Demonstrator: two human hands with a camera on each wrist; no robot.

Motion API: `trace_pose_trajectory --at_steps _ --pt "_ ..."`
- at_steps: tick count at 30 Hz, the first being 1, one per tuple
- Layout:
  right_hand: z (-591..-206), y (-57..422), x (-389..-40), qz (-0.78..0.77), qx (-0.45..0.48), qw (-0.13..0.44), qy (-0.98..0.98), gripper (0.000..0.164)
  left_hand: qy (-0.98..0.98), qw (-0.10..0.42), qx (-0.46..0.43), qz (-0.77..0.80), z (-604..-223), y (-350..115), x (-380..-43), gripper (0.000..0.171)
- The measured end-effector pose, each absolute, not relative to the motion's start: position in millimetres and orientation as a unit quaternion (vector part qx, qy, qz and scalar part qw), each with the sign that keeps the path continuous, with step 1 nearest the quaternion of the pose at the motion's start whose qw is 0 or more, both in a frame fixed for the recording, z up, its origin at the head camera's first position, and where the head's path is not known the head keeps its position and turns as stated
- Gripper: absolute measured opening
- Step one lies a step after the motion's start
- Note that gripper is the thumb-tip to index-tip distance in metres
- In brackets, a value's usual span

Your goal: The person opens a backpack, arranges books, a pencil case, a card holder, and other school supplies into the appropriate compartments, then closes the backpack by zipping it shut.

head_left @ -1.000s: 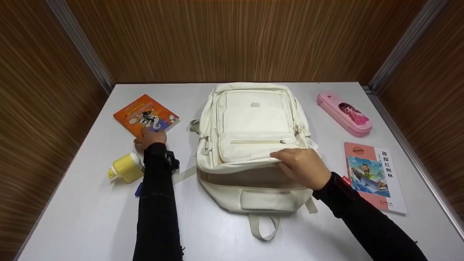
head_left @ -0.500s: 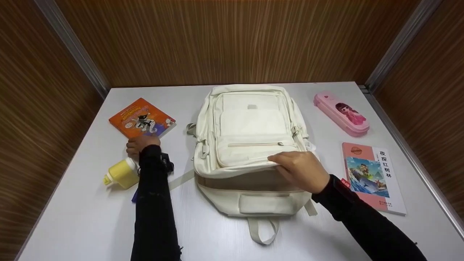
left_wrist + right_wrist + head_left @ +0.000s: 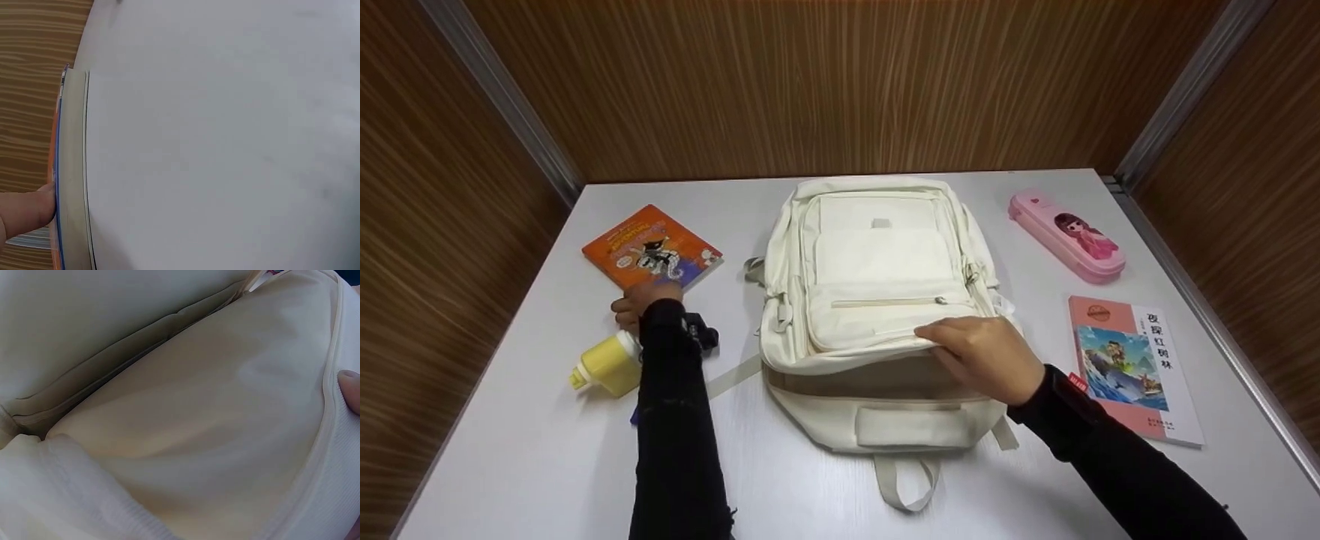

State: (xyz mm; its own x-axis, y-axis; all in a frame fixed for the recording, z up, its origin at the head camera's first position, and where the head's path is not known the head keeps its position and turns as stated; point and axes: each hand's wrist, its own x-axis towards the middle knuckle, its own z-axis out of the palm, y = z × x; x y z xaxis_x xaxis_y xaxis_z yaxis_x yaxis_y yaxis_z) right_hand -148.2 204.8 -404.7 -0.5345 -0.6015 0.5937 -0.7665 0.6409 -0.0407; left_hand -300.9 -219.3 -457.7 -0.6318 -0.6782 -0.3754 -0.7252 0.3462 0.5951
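At the far left, an orange book (image 3: 649,244) with a cartoon cover lies flat on the table. My left hand (image 3: 646,301) is at its near corner, fingers bent. In the left wrist view my thumb (image 3: 28,212) touches the book's cover (image 3: 54,152) beside the page edges; the other fingers' contact is hidden. In the middle lies a cream backpack (image 3: 885,255), its main compartment gaping toward me. My right hand (image 3: 982,352) grips the raised edge of its front panel. The right wrist view looks into the beige lining (image 3: 197,405), with one fingertip at the edge.
A yellow bottle (image 3: 611,366) lies beside my left forearm, which partly covers a blue object (image 3: 634,416). On the right are a pink pencil case (image 3: 1065,236) and a pink-and-white book (image 3: 1132,367). Wood-grain panels (image 3: 840,90) border the table.
My left hand has shifted slightly left and nearer along the orange book's edge. The right hand keeps holding the backpack's panel raised. The head view has shifted a little.
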Motion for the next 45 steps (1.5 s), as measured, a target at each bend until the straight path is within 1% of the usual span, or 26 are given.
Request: trace_pose_trajectory --at_steps 5,10,13,16,20,23,30,38,42,45 --pt "-405.4 205.7 -148.5 0.146 0.397 0.277 -0.863 0.023 0.802 0.038 -0.43 0.413 -456.3 -222.4 -302.7 0.064" --pt "-406.4 207.1 -149.1 0.145 0.395 0.281 -0.863 0.023 0.804 0.062 -0.418 0.418 -457.1 -228.6 -304.8 0.066" --pt "-407.2 207.7 -149.5 0.147 0.397 0.284 -0.86 0.023 0.808 0.059 -0.413 0.416 -458.6 -229.3 -305.4 0.067" --pt "-408.0 207.6 -149.9 0.15 0.4 0.286 -0.858 0.024 0.804 0.042 -0.416 0.422 -461.2 -225.0 -305.1 0.074" --pt "-408.3 206.7 -149.9 0.149 0.402 0.283 -0.858 0.024 0.796 0.021 -0.43 0.425 -464.7 -217.0 -304.8 0.095" --pt "-407.7 206.1 -149.4 0.146 0.399 0.28 -0.861 0.023 0.796 0.019 -0.437 0.418 -463.9 -214.0 -305.2 0.101" --pt "-406.4 207.2 -149.7 0.145 0.396 0.279 -0.863 0.023 0.794 0.042 -0.443 0.413 -457.7 -212.7 -308.7 0.098" --pt "-406.7 207.4 -148.4 0.146 0.395 0.276 -0.864 0.024 0.8 0.064 -0.419 0.424 -454.0 -218.8 -304.6 0.101" --pt "-406.9 207.4 -148.7 0.146 0.392 0.274 -0.866 0.023 0.808 0.076 -0.405 0.421 -455.7 -225.8 -302.4 0.095" --pt "-407.7 206.6 -149.6 0.142 0.389 0.273 -0.868 0.023 0.804 0.075 -0.397 0.436 -459.9 -230.3 -303.0 0.092"
